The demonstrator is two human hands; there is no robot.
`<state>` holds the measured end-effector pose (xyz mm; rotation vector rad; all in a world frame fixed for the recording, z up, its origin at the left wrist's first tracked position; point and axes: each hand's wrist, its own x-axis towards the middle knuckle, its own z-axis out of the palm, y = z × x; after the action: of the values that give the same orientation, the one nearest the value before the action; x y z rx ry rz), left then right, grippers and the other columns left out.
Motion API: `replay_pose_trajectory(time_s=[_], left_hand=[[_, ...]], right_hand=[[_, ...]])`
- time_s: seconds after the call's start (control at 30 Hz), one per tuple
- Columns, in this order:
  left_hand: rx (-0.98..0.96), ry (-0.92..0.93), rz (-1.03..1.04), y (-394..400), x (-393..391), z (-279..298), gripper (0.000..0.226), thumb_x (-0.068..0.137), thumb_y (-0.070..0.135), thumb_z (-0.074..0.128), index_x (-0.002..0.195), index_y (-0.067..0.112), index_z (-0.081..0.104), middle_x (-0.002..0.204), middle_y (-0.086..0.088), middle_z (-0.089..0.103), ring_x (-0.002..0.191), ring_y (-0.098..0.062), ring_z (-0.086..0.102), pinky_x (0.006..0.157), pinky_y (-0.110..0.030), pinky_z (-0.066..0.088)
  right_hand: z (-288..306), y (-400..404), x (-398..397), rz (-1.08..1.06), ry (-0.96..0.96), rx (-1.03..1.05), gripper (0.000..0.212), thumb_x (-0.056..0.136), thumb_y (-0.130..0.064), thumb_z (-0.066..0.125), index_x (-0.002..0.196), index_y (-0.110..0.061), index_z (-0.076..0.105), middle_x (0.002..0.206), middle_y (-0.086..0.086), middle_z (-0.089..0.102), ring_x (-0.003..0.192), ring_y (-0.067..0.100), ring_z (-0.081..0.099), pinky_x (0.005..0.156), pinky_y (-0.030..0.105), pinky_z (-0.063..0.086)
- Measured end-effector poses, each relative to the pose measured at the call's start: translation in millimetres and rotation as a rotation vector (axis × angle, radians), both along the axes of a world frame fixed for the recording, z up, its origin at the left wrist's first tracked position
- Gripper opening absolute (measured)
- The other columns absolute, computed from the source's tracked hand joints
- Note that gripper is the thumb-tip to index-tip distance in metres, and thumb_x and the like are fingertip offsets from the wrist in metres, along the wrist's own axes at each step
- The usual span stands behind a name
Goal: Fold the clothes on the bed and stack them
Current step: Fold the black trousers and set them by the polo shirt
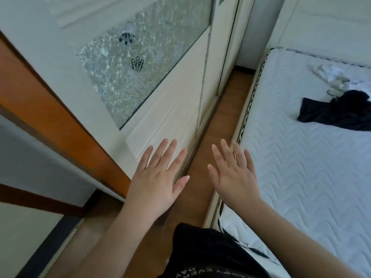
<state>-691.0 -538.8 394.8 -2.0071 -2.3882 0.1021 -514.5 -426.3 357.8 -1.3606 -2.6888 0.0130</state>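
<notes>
Both the left hand [158, 177] and the right hand [233, 175] are held out flat with fingers spread, holding nothing, above the floor [218, 125] beside the bed [301, 177], while the dark garment [337, 114] and white garment [331, 75] lie crumpled well beyond the right hand.

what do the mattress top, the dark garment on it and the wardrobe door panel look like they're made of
Mattress: white quilted fabric, matte, stitched in wavy chevron lines. Dark garment: soft, thin cloth, black or navy, lying crumpled in loose folds; the fibre cannot be told. Wardrobe door: cream board with a faint ribbed grain, probably laminate or painted wood, set with a textured glass panel that glints in small speckles.
</notes>
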Motion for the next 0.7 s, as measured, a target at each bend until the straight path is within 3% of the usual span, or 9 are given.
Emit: replay_pose_trajectory(time_s=[0.13, 0.27, 0.4, 0.5, 0.7], left_hand=[[0.03, -0.002, -0.095, 58.1, -4.6, -5.7, 0.072, 0.093, 0.061, -0.01, 0.156, 0.031, 0.004, 0.165, -0.002, 0.003, 0.152, -0.022, -0.004, 0.122, -0.048, 0.003], [0.094, -0.046, -0.173, 133.5, -0.2, -18.0, 0.067, 0.098, 0.059, 0.004, 0.155, 0.028, 0.021, 0.162, -0.005, 0.02, 0.151, -0.023, 0.01, 0.122, -0.05, 0.01], [0.111, -0.092, -0.221, 236.3, 9.3, -47.3, 0.065, 0.099, 0.062, 0.008, 0.157, 0.032, 0.009, 0.164, -0.002, 0.01, 0.152, -0.022, 0.002, 0.121, -0.047, 0.001], [0.07, -0.104, -0.295, 317.4, 21.6, -64.0, 0.065, 0.098, 0.065, 0.003, 0.156, 0.035, 0.001, 0.165, 0.001, 0.002, 0.151, -0.019, -0.007, 0.12, -0.044, -0.008], [0.09, -0.11, -0.522, 440.9, 59.7, -50.2, 0.063, 0.101, 0.062, 0.016, 0.156, 0.032, 0.015, 0.164, 0.0, 0.016, 0.152, -0.019, 0.003, 0.122, -0.045, 0.003]], right_hand=[[1.2, 29.1, 2.9, -0.093, -0.019, -0.019, 0.059, 0.101, -0.049, 0.019, 0.152, -0.021, 0.033, 0.16, 0.003, 0.027, 0.15, 0.026, 0.015, 0.122, 0.048, 0.012], [-4.2, 75.2, 7.2, -0.2, -0.012, -0.04, 0.064, 0.099, -0.051, 0.011, 0.154, -0.023, 0.027, 0.162, 0.002, 0.021, 0.151, 0.025, 0.008, 0.122, 0.047, 0.005], [-14.8, 143.5, 16.3, -0.333, -0.01, -0.058, 0.067, 0.097, -0.053, 0.001, 0.156, -0.026, 0.017, 0.164, -0.001, 0.011, 0.151, 0.023, -0.002, 0.122, 0.046, -0.004], [-20.4, 200.9, 30.5, -0.416, -0.007, -0.074, 0.063, 0.101, -0.052, 0.005, 0.156, -0.025, 0.016, 0.164, 0.0, 0.01, 0.151, 0.023, -0.002, 0.122, 0.046, -0.003], [-15.0, 299.9, 69.8, -0.563, -0.002, -0.086, 0.061, 0.102, -0.05, 0.014, 0.155, -0.023, 0.024, 0.162, 0.002, 0.018, 0.151, 0.025, 0.007, 0.122, 0.048, 0.005]])
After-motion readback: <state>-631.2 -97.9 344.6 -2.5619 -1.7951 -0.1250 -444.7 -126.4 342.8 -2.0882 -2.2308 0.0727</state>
